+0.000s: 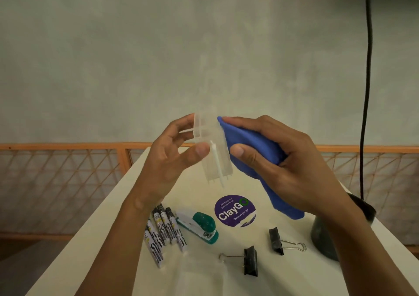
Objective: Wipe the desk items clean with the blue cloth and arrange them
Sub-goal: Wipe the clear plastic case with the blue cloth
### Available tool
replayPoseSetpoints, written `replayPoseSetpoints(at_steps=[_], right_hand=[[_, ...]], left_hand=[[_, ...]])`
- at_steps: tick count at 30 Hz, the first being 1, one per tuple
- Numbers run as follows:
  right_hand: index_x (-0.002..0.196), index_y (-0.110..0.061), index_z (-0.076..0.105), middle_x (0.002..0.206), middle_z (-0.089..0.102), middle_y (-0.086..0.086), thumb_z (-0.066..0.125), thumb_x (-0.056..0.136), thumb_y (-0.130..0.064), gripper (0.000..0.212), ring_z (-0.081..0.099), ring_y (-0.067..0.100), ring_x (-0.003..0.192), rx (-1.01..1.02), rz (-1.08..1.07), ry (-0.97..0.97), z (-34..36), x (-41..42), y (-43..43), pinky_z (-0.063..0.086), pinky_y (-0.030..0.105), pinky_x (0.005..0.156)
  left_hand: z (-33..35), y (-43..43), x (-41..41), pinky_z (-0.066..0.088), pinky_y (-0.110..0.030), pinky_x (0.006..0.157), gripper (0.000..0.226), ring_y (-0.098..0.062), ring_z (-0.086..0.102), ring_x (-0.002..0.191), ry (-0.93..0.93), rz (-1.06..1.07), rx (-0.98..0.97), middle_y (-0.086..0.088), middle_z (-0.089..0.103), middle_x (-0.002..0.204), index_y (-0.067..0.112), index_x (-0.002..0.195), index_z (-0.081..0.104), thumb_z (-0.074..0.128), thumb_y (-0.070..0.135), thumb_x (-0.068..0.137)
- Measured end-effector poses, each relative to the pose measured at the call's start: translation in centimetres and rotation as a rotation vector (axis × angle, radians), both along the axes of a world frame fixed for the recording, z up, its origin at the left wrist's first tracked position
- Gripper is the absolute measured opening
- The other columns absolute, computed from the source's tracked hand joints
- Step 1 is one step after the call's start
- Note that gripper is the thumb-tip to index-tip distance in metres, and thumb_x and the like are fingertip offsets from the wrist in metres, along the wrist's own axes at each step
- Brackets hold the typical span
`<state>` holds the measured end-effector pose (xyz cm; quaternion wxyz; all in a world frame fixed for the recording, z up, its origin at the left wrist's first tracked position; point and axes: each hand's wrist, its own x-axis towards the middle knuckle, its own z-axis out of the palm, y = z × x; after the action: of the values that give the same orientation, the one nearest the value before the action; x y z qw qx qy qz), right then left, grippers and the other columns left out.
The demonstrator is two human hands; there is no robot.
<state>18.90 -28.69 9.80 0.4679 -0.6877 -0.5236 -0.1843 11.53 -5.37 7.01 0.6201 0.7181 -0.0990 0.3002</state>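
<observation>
Clear plastic box (213,146) up in the air over the white bench (294,277), right between the two hands, top leaning a little to the left. Left hand (167,157) on the left side of the box, holding it, thumb on the near face and fingers curled round the far side. Right hand (278,157) on the right side, gripping the blue cloth (251,146), fingers on top and thumb below, cloth pressed against the right edge of the box. Loose end of the cloth hanging down under the right hand.

Down on the bench, near and left: a bunch of black-and-white markers (163,230) lying side by side, touching. Just right of them, a green stapler (199,226). Right of that, a round purple sticker (235,211) flat on the bench. Nearer still, two black binder clips, apart from each other, one in the middle (250,261) and one further right (276,241). At the right edge, a dark round thing (322,239), partly hidden by the right arm, too hard to tell what.

Behind the bench, an orange rail (68,147) with netting, a pale wall, and a black cable (368,68) hanging down on the far right
</observation>
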Motion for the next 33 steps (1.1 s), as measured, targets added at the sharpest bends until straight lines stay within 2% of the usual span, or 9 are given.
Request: replayPoseSetpoints(at_steps=[4, 9, 12, 13, 16, 20, 26, 31, 33], right_hand=[[0.151, -0.034, 0.059, 0.114, 0.068, -0.009, 0.068, 0.102, -0.039, 0.05, 0.065, 0.025, 0.103, 0.02, 0.009, 0.024, -0.4, 0.0, 0.6, 0.049, 0.022, 0.086], [0.147, -0.039, 0.063, 0.112, 0.069, -0.009, 0.075, 0.096, -0.042, 0.052, 0.066, 0.021, 0.099, 0.038, 0.009, 0.116, -0.4, 0.1, 0.4, 0.049, 0.019, 0.083], [0.145, -0.041, 0.064, 0.112, 0.07, -0.012, 0.076, 0.095, -0.042, 0.051, 0.067, 0.018, 0.1, 0.043, 0.009, 0.144, -0.4, 0.1, 0.4, 0.05, 0.017, 0.083], [0.144, -0.041, 0.064, 0.113, 0.07, -0.011, 0.076, 0.095, -0.042, 0.05, 0.067, 0.019, 0.101, 0.041, 0.008, 0.145, -0.5, 0.2, 0.4, 0.05, 0.018, 0.083], [0.143, -0.042, 0.065, 0.115, 0.071, -0.01, 0.078, 0.094, -0.043, 0.05, 0.067, 0.02, 0.102, 0.041, 0.002, 0.14, -0.6, 0.2, 0.6, 0.052, 0.02, 0.084], [0.143, -0.039, 0.066, 0.116, 0.071, -0.012, 0.079, 0.094, -0.042, 0.051, 0.068, 0.02, 0.103, 0.043, -0.009, 0.114, -0.7, 0.2, 0.8, 0.051, 0.018, 0.084], [0.141, -0.039, 0.067, 0.126, 0.073, -0.011, 0.076, 0.096, -0.04, 0.045, 0.071, 0.018, 0.11, 0.098, 0.002, 0.158, -0.5, 0.2, 0.4, 0.056, 0.02, 0.086], [0.139, -0.032, 0.07, 0.124, 0.074, -0.011, 0.075, 0.099, -0.029, 0.04, 0.073, 0.017, 0.109, 0.142, 0.005, 0.127, -0.5, 0.4, 0.5, 0.056, 0.02, 0.088], [0.139, -0.03, 0.071, 0.121, 0.074, -0.011, 0.075, 0.1, -0.026, 0.039, 0.072, 0.018, 0.111, 0.146, -0.045, 0.039, -0.6, 0.7, 0.6, 0.053, 0.02, 0.092]], left_hand=[[-0.3, -0.9, 0.3, 0.057, -0.056, 0.107, 0.106, -0.03, 0.069, 0.13, 0.044, -0.009, -0.027, -0.007, 0.072, 0.138, 0.013, 0.146, 0.059, 0.078, 0.085, 0.071], [-0.4, -1.4, 0.5, 0.058, -0.055, 0.107, 0.098, -0.028, 0.066, 0.134, 0.104, -0.062, -0.052, -0.009, 0.072, 0.138, 0.019, 0.138, 0.065, 0.074, 0.089, 0.07], [-0.6, -1.3, 0.5, 0.055, -0.06, 0.109, 0.065, -0.034, 0.062, 0.137, 0.12, -0.13, -0.041, -0.017, 0.065, 0.142, 0.034, 0.106, 0.074, 0.079, 0.086, 0.068], [-0.5, -1.3, 0.5, 0.054, -0.062, 0.109, 0.068, -0.037, 0.061, 0.138, 0.129, -0.143, -0.038, -0.019, 0.061, 0.148, 0.032, 0.104, 0.072, 0.081, 0.087, 0.065], [-0.6, -1.1, 1.0, 0.055, -0.057, 0.109, 0.114, -0.037, 0.062, 0.137, 0.163, -0.122, -0.029, -0.017, 0.064, 0.148, 0.018, 0.143, 0.057, 0.084, 0.088, 0.057], [-0.8, -1.0, 1.1, 0.053, -0.055, 0.113, 0.106, -0.025, 0.067, 0.132, 0.188, -0.073, 0.036, 0.002, 0.074, 0.135, 0.027, 0.143, 0.06, 0.082, 0.089, 0.06], [-0.9, -0.4, 1.0, 0.051, -0.061, 0.113, 0.077, -0.034, 0.066, 0.133, 0.173, -0.085, -0.032, -0.009, 0.068, 0.144, 0.017, 0.15, 0.057, 0.079, 0.048, 0.083], [-0.6, -0.7, 1.4, 0.063, -0.039, 0.092, 0.081, -0.027, 0.073, 0.123, 0.202, -0.018, -0.12, -0.012, 0.071, 0.136, 0.015, 0.139, 0.066, 0.085, 0.053, 0.07], [-0.6, -0.6, 1.6, 0.064, -0.041, 0.093, 0.084, -0.024, 0.073, 0.122, 0.219, 0.034, -0.129, -0.007, 0.073, 0.134, 0.018, 0.136, 0.069, 0.087, 0.059, 0.065]])
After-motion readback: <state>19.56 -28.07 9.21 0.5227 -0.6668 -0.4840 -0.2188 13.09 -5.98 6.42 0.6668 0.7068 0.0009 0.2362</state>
